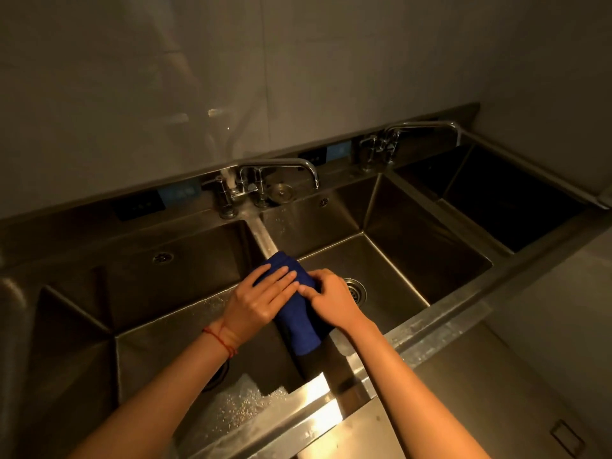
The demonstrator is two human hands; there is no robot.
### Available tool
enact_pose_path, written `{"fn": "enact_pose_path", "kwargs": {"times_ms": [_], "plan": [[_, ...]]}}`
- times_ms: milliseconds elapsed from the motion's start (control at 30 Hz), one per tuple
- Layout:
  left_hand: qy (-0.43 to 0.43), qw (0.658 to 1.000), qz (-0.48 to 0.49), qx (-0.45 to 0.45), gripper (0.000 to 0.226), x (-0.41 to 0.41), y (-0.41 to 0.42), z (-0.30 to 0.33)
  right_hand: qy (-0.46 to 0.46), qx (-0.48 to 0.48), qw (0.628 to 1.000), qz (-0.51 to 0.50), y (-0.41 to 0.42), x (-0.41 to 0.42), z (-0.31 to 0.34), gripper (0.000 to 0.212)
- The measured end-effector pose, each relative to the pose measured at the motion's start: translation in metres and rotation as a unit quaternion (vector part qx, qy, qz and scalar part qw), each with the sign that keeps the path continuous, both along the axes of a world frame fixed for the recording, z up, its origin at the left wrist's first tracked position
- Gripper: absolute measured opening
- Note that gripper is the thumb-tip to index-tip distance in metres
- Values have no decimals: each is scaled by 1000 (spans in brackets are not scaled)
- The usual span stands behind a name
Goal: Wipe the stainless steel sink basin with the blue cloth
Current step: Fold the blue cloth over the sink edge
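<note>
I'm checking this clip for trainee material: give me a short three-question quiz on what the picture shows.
1. True or false: the blue cloth lies on the ridge between two basins.
2. Which wrist wears the red string? A) left B) right
3. How many basins does the sink show?

Key:
1. True; the left hand lies flat on it and the right hand grips its edge.
2. A
3. Three
</note>
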State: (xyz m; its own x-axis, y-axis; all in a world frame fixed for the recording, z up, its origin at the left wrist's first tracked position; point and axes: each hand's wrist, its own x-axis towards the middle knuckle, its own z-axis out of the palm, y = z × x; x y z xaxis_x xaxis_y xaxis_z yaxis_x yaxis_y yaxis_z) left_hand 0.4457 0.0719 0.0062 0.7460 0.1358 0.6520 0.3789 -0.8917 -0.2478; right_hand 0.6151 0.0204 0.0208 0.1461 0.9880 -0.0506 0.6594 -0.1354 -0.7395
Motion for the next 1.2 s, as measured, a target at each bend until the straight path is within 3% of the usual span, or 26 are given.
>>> {"fn": "enact_pose_path", "kwargs": {"times_ms": [67,300,433,600,733,900,1067,1200], "plan": [[6,1000,14,-3,24,9,-4,0,-15,8,1000,-1,-2,9,-2,32],[39,996,79,-31,32,31,-15,6,-83,60,994,-25,-5,29,-5,28],[80,985,125,-85,63,39,-17,13,-101,87,991,-30,-4,37,-3,26],[116,972,150,-140,76,45,-15,17,-155,122,980,-29,0,44,1,27],[147,964,165,-149,88,46,-6,23,-237,160,958,12,6,48,3,27],[137,959,189,-162,87,61,9,39,-350,211,912,30,11,51,7,29],[182,938,219,-196,82,79,26,38,-393,256,883,22,19,52,7,24],[161,951,197,-175,82,84,30,38,-409,288,866,20,22,54,6,32]]}}
